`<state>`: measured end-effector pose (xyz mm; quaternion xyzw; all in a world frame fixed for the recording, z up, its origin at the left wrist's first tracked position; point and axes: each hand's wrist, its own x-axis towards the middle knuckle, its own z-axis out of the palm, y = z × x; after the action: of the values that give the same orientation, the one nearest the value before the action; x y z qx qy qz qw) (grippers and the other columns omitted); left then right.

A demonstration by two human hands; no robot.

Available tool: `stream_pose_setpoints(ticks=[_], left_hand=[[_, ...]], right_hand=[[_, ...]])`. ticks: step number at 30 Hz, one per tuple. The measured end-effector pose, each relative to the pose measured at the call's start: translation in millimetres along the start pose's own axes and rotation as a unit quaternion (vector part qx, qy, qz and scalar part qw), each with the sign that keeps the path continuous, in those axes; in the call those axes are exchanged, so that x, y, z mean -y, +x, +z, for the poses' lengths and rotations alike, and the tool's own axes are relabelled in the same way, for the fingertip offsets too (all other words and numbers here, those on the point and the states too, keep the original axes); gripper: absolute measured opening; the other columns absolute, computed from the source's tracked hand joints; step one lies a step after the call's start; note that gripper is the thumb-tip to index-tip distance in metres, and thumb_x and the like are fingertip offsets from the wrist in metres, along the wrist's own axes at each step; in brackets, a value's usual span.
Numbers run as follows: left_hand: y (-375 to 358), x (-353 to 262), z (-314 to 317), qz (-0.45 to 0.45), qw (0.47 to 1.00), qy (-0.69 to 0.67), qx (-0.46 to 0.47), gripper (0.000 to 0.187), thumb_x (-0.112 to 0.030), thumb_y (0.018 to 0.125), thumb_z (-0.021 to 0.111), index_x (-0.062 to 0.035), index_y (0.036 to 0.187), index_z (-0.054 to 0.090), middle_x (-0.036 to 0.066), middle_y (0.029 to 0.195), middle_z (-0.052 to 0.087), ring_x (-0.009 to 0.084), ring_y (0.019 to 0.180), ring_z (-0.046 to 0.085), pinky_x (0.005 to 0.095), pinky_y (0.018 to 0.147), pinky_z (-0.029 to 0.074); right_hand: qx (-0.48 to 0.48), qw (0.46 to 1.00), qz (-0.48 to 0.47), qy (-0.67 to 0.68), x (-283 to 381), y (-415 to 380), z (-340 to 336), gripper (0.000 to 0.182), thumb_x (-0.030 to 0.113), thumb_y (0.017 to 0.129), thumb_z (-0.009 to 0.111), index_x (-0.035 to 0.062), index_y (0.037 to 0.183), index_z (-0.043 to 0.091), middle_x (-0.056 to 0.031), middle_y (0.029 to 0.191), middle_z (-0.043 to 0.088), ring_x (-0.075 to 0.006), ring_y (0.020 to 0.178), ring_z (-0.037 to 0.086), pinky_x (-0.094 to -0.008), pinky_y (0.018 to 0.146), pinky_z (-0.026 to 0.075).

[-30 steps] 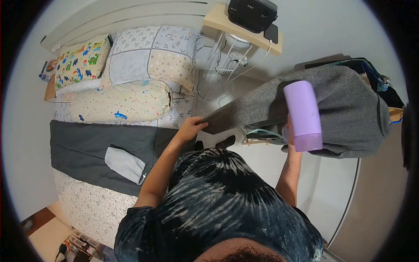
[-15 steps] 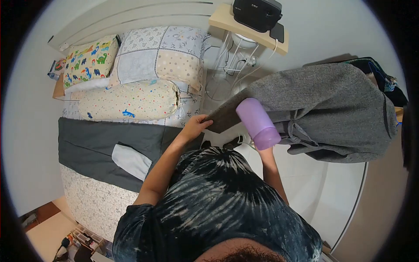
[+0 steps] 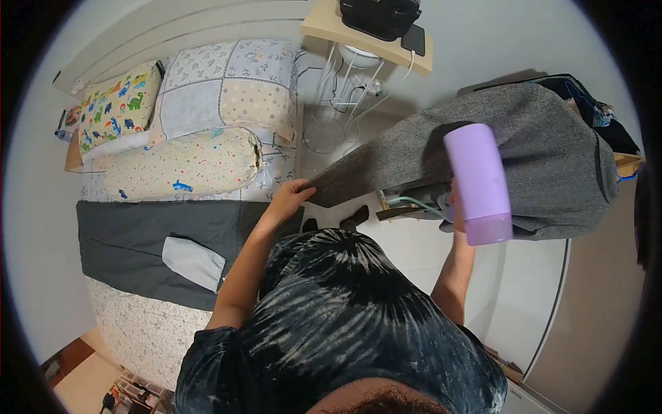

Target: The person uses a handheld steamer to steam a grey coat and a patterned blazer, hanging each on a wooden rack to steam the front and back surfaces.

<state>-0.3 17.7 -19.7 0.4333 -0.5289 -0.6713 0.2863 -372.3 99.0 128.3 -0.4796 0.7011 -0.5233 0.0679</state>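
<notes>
A grey woven coat (image 3: 552, 159) hangs at the right, one long part of it stretched toward the middle. My left hand (image 3: 291, 199) pinches the end of that part, fingers closed on the cloth. A purple appliance with a translucent base (image 3: 480, 183) is upright in front of the coat. Behind it, my right hand (image 3: 456, 207) is wrapped round its handle, mostly hidden by the purple body. A pale green cord runs left from near this hand, over the coat's lower edge.
The bed at the left bears a dark grey cloth (image 3: 158, 231), a white folded cloth (image 3: 193, 262), pillows (image 3: 255, 83) and a bolster (image 3: 179, 165). A small shelf (image 3: 317, 21) with a black device and a phone (image 3: 414, 40) stands at the top.
My right hand has carried the purple appliance to the right, across the coat. The stretched grey cloth is extended further, still in my left hand. The view has shifted slightly right.
</notes>
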Motion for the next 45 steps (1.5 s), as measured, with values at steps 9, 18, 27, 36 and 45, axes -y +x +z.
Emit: stream_pose_setpoints(ticks=[9, 18, 27, 36, 45], left_hand=[[6, 28, 4, -0.021, 0.998, -0.048, 0.032, 0.025, -0.018, 0.092, 0.065, 0.0028, 0.106, 0.068, 0.000, 0.088, 0.068, 0.0081, 0.084, 0.057, 0.0262, 0.079, 0.045], [4, 18, 2, -0.008, 0.998, -0.050, 0.037, 0.025, -0.017, 0.092, 0.064, 0.0031, 0.107, 0.068, -0.001, 0.091, 0.067, 0.0081, 0.085, 0.056, 0.0264, 0.081, 0.045], [-3, 13, 0, -0.037, 0.998, -0.036, 0.043, 0.023, -0.016, 0.093, 0.063, 0.0023, 0.106, 0.068, -0.002, 0.093, 0.066, 0.0070, 0.085, 0.056, 0.0251, 0.078, 0.045], [-10, -3, 3, -0.049, 0.995, -0.065, 0.057, 0.023, -0.020, 0.092, 0.065, -0.0008, 0.103, 0.069, -0.003, 0.085, 0.064, 0.0078, 0.078, 0.055, 0.0251, 0.072, 0.045], [-6, 7, 10, -0.036, 0.994, -0.085, 0.060, 0.024, -0.020, 0.093, 0.064, 0.0009, 0.104, 0.069, -0.004, 0.085, 0.063, 0.0078, 0.078, 0.054, 0.0256, 0.072, 0.044]], right_hand=[[0.031, 0.997, -0.051, -0.057, -10, 7, -2, 0.020, 0.020, 0.086, 0.072, 0.0031, 0.095, 0.067, -0.0020, 0.076, 0.061, -0.0115, 0.062, 0.054, -0.0280, 0.057, 0.046], [0.067, 0.989, 0.067, 0.116, -18, 6, 11, 0.022, 0.023, 0.090, 0.067, 0.0018, 0.098, 0.067, -0.0034, 0.080, 0.062, -0.0127, 0.067, 0.055, -0.0283, 0.061, 0.046], [0.051, 0.904, 0.238, 0.351, -24, 8, 10, 0.024, 0.024, 0.093, 0.064, 0.0014, 0.101, 0.067, -0.0044, 0.083, 0.063, -0.0134, 0.071, 0.056, -0.0284, 0.063, 0.047], [0.160, 0.975, 0.037, 0.149, -32, -9, 38, 0.028, 0.021, 0.089, 0.065, 0.0024, 0.109, 0.065, -0.0094, 0.095, 0.065, -0.0200, 0.085, 0.060, -0.0326, 0.076, 0.048], [0.238, 0.903, -0.300, -0.195, -45, -60, 78, 0.038, 0.019, 0.076, 0.073, 0.0045, 0.110, 0.065, -0.0138, 0.100, 0.068, -0.0291, 0.094, 0.066, -0.0385, 0.087, 0.049]])
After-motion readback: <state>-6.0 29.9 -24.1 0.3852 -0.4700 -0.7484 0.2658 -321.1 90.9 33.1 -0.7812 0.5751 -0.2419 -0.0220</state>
